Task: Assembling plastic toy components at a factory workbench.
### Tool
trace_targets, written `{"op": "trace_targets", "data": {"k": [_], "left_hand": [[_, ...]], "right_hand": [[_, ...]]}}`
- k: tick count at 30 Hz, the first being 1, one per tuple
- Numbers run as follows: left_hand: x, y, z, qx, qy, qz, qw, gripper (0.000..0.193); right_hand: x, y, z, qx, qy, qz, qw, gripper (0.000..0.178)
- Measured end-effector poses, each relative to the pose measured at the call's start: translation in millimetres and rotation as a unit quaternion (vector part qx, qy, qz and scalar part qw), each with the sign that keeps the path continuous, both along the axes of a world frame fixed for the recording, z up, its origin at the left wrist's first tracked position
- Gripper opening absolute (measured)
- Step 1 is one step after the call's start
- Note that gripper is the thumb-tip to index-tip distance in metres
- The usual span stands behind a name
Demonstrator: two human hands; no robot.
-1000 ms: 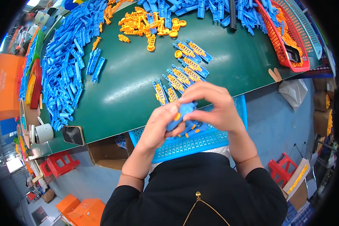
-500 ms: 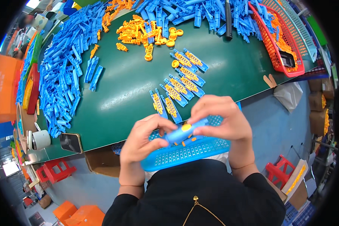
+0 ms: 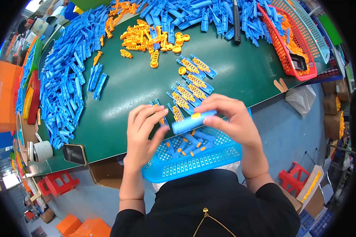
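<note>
While the right hand (image 3: 231,120) pinches a blue tube (image 3: 186,125) with an orange button between thumb and fingers, the left hand (image 3: 142,130) is spread, grasping nothing, near the tube's free end. The tube is over the far side of a bright blue basket (image 3: 186,170), by the edge of the green table (image 3: 118,89); inside that basket lie several loose tubes (image 3: 192,143), also with orange buttons. Just beyond the hands, blue shells fitted with orange inserts (image 3: 188,93) form slanted rows. At the right, a red basket (image 3: 279,49) holds orange parts (image 3: 293,45), some blue pieces and a black frame (image 3: 298,62). Below the table edge is an open cardboard box (image 3: 106,172), its contents hard to tell.
</note>
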State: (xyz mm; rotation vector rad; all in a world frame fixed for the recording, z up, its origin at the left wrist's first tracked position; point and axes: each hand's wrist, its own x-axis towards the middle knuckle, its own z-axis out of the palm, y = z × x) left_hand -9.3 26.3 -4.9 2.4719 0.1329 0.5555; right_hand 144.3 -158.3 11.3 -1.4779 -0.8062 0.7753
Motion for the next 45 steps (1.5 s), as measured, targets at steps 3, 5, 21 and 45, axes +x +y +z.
{"op": "trace_targets", "data": {"k": [3,5,21,45], "left_hand": [[3,-27,5,-0.281,-0.078,-0.042,0.956,0.049],[5,-35,2,-0.432,-0.149,-0.051,0.888,0.043],[-18,-3,-21,-0.439,-0.137,0.141,0.876,0.019],[-22,-1,-27,-0.537,-0.11,0.061,0.834,0.05]], "right_hand": [[-20,17,0,0.063,0.075,0.01,0.995,0.025],[-21,27,11,0.005,-0.003,0.097,0.995,0.026],[42,113,7,-0.014,-0.152,0.053,0.987,0.021],[-38,119,-3,0.057,-0.267,0.124,0.954,0.025]]}}
